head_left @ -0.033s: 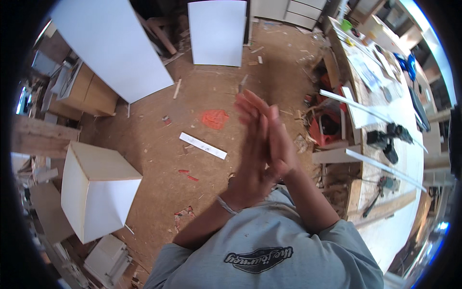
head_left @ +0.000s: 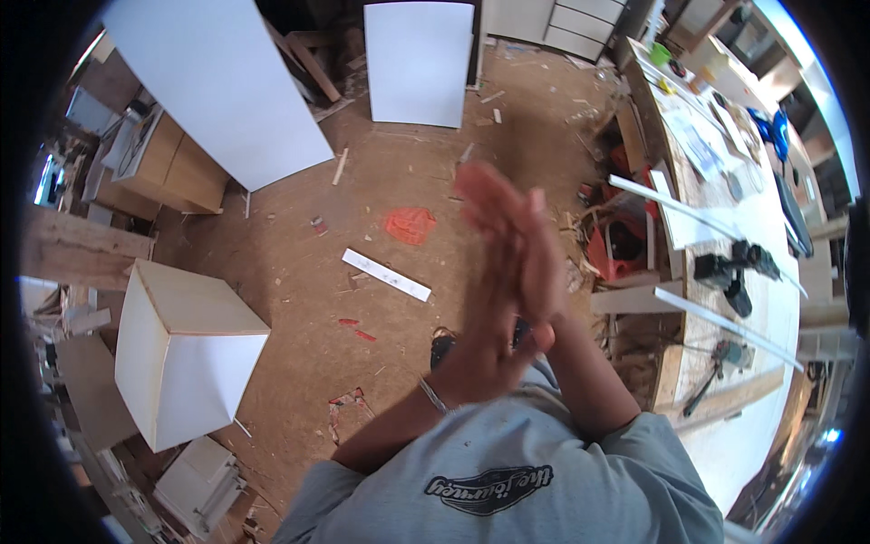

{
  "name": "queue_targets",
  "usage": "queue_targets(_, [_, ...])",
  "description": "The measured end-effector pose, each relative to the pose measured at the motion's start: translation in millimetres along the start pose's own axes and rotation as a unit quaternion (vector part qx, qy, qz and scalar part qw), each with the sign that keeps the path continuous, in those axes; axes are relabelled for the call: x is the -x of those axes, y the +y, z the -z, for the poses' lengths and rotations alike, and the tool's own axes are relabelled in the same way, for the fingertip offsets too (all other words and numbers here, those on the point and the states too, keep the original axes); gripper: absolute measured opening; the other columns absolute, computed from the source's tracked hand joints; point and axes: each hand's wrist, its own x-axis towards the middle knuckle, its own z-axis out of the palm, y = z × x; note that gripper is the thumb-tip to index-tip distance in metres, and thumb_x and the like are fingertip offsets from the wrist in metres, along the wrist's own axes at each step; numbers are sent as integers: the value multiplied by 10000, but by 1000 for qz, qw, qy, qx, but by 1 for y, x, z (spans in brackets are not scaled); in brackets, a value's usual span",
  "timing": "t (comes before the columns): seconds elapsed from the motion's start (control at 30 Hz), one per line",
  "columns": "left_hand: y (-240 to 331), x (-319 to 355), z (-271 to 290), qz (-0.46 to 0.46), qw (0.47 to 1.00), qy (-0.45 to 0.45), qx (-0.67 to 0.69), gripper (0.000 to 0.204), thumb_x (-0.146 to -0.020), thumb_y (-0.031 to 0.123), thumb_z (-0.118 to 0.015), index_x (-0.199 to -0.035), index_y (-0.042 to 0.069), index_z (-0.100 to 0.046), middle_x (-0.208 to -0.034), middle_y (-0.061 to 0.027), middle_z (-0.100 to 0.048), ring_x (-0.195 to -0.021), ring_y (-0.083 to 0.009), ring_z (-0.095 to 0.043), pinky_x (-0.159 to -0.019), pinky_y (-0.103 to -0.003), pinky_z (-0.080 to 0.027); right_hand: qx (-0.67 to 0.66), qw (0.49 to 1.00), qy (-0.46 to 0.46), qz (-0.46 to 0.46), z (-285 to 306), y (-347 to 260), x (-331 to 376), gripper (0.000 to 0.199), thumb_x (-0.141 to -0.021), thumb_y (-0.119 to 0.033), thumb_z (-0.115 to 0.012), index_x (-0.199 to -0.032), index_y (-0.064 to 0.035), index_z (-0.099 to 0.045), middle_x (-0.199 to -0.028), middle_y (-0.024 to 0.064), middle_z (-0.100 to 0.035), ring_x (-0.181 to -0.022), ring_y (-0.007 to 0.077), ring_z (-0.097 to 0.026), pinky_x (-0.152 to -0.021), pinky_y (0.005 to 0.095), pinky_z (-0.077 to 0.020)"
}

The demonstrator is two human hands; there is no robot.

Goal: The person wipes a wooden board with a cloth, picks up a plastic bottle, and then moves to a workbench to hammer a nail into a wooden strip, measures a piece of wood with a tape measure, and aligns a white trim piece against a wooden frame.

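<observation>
In front of my shirt, both hands are raised and pressed palm to palm, with the fingers stretched out and pointing away from me. My left hand (head_left: 488, 349) has a thin bracelet at its wrist. Against it lies my right hand (head_left: 541, 272), which covers part of the left palm and fingers. The far fingertips are blurred by motion. No object shows between the palms, though the inner faces are hidden. Below and beyond the hands, a white strip (head_left: 387, 275) and a crumpled orange-red piece (head_left: 410, 225) lie on the brown floor.
At right, a long workbench (head_left: 752, 399) carries black power tools (head_left: 736, 269), a grey-green tool (head_left: 728, 354) and white strips. A white box-shaped cabinet (head_left: 204, 381) stands at left. White panels (head_left: 419, 63) stand at the back. Wood scraps litter the floor.
The hands stay together; the palms have shifted slightly against each other, and the fingers have moved a little to the right. The whole view has shifted slightly.
</observation>
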Motion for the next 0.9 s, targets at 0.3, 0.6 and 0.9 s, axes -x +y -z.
queue_targets(0.3, [-53,-39,38,71,989,126,-37,830,-1009,618,-231,-1567,20,-90,-1643,-172,-45,-1513,-351,16,-1209,-482,-12,14,996,-56,71,-39,-1,-46,753,-1049,-515,-223,-1564,4,-43,-1646,177,-65,-1524,310,-6,-1215,415,-55])
queue_targets(0.6, [-107,-149,4,58,964,176,190,757,-1033,497,-334,-1566,15,-98,-1644,-174,-26,-1520,-321,24,-1215,-433,-38,-27,994,-66,78,56,11,-106,715,-1034,-509,-295,-1553,-24,-210,-1619,186,-197,-1504,305,-167,-1204,430,-158])
queue_targets(0.9, [-115,-186,-5,29,997,-57,-51,732,-1000,500,-448,-1540,42,-264,-1621,-194,-161,-1517,-340,-93,-1217,-476,-69,-150,948,255,117,235,-20,-279,702,-1020,-558,-292,-1496,-44,-339,-1554,224,-324,-1462,331,-278,-1203,492,-153])
